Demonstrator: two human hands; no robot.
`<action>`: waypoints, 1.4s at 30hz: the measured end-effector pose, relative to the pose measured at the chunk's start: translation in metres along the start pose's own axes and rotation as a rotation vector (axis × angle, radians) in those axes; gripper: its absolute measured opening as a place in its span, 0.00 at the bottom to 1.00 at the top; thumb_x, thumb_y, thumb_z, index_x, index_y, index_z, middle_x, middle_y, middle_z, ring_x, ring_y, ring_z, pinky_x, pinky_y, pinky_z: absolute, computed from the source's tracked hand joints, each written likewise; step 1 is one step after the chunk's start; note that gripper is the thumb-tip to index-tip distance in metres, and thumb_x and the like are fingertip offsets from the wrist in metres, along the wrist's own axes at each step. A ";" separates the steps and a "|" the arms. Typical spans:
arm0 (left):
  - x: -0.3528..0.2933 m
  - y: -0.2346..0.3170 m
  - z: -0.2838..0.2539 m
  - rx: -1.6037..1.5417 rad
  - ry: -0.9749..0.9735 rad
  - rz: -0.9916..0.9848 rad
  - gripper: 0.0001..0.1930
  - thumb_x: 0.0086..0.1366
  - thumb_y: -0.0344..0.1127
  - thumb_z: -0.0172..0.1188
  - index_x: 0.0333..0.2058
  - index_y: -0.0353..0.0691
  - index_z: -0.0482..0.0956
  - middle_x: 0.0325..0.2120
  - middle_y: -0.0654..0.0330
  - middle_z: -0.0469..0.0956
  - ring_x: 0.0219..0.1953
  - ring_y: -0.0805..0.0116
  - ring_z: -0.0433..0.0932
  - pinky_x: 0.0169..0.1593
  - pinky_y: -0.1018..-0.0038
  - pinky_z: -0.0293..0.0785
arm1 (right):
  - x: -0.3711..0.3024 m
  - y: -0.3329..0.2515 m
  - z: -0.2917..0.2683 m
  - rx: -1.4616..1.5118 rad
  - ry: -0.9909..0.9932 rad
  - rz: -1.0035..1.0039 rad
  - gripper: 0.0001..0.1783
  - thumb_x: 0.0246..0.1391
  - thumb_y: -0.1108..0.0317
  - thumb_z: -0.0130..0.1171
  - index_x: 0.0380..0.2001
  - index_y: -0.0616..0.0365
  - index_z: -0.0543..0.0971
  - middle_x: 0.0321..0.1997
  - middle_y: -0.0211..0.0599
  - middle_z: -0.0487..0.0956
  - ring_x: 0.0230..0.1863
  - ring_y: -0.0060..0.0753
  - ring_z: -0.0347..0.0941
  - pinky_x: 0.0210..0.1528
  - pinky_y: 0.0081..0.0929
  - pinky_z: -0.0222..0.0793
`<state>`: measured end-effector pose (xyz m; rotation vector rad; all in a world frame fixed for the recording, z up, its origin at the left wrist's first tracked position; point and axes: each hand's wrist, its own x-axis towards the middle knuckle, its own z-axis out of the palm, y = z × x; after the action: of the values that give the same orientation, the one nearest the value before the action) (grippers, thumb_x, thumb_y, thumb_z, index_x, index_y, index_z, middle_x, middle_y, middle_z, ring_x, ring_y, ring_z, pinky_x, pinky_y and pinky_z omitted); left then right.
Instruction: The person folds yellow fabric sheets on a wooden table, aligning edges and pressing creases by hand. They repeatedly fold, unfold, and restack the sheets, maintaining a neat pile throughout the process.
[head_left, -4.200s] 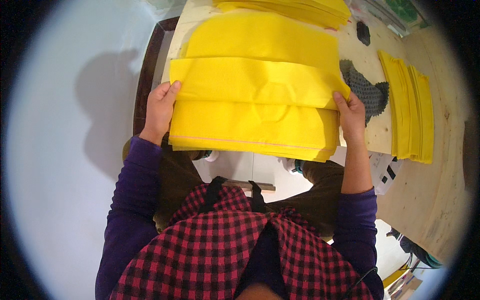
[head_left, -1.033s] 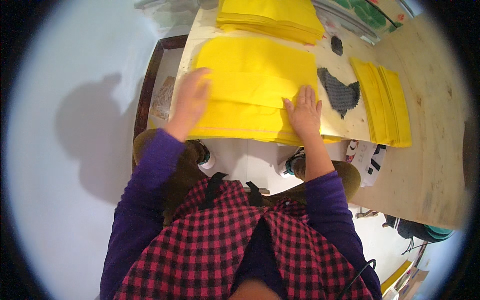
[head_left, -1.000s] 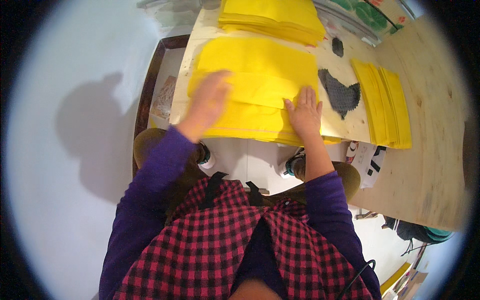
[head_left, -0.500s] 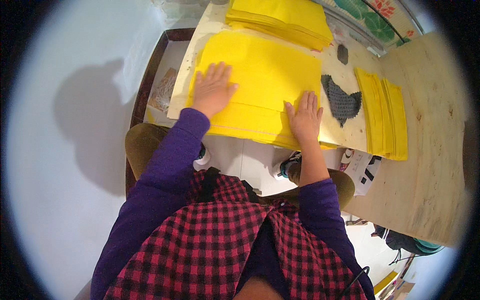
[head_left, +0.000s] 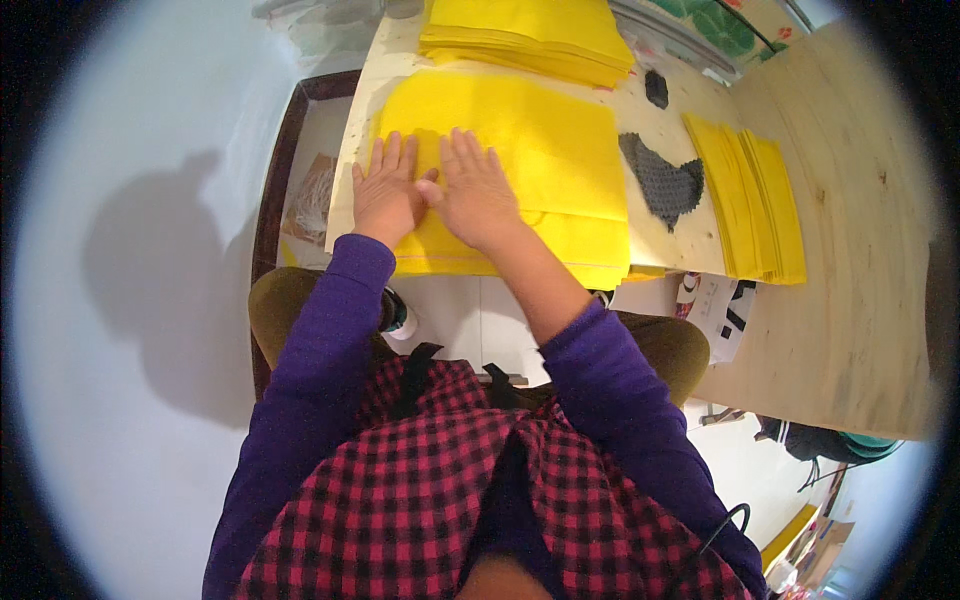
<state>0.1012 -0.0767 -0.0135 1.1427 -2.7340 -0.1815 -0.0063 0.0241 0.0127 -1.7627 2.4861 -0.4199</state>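
A yellow fabric sheet [head_left: 570,150] with a fold along its near side lies on the pale wooden table in front of me. My left hand [head_left: 388,196] rests flat on its left part, fingers spread. Beside it my right hand [head_left: 472,190] also lies flat on the cloth, palm down. The two thumbs meet or overlap; neither hand grips anything. The near edge of the cloth reaches the table's front edge.
Behind lies a stack of yellow fabric [head_left: 525,40]. To the right are a dark grey scrap of cloth [head_left: 668,185], a small dark piece [head_left: 656,90] and folded yellow bundles [head_left: 745,200]. A wooden panel [head_left: 840,220] bounds the right side.
My right hand has moved left across the yellow cloth, from its right end to beside my left hand. The left hand has stayed near the cloth's left side. The view has shifted slightly.
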 end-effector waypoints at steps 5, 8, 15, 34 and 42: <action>0.001 0.001 0.000 0.026 -0.007 -0.023 0.31 0.68 0.53 0.43 0.66 0.47 0.54 0.68 0.58 0.49 0.70 0.59 0.46 0.68 0.49 0.43 | -0.017 0.029 0.010 -0.084 -0.022 0.103 0.43 0.61 0.39 0.37 0.66 0.62 0.53 0.72 0.46 0.49 0.74 0.41 0.41 0.72 0.42 0.34; 0.002 0.000 0.002 0.000 -0.013 -0.025 0.31 0.68 0.54 0.42 0.66 0.47 0.53 0.68 0.59 0.48 0.70 0.60 0.45 0.68 0.49 0.43 | -0.043 0.079 -0.004 -0.189 -0.040 0.230 0.44 0.60 0.37 0.36 0.67 0.62 0.51 0.73 0.45 0.47 0.74 0.39 0.40 0.72 0.41 0.33; 0.002 -0.001 -0.002 -0.052 -0.066 -0.039 0.30 0.70 0.52 0.39 0.66 0.47 0.52 0.69 0.60 0.47 0.70 0.60 0.44 0.68 0.50 0.43 | -0.068 0.124 -0.015 -0.258 0.002 0.341 0.45 0.60 0.36 0.36 0.67 0.62 0.50 0.73 0.45 0.48 0.74 0.40 0.40 0.72 0.41 0.34; -0.033 0.046 -0.008 -0.119 0.070 0.453 0.30 0.69 0.50 0.41 0.65 0.41 0.55 0.67 0.56 0.52 0.69 0.58 0.48 0.68 0.55 0.43 | -0.066 0.122 -0.015 -0.235 0.018 0.370 0.47 0.58 0.35 0.39 0.68 0.60 0.51 0.73 0.44 0.48 0.74 0.38 0.40 0.72 0.40 0.35; -0.033 -0.022 -0.010 -0.046 -0.153 -0.073 0.30 0.71 0.50 0.36 0.67 0.42 0.49 0.69 0.56 0.46 0.71 0.61 0.42 0.70 0.56 0.38 | -0.074 0.128 -0.010 -0.206 0.052 0.340 0.46 0.58 0.36 0.41 0.67 0.60 0.52 0.73 0.46 0.49 0.74 0.40 0.40 0.72 0.41 0.36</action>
<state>0.1410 -0.0690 -0.0115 1.2662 -2.8036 -0.3531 -0.1006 0.1342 -0.0179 -1.3559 2.8817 -0.1924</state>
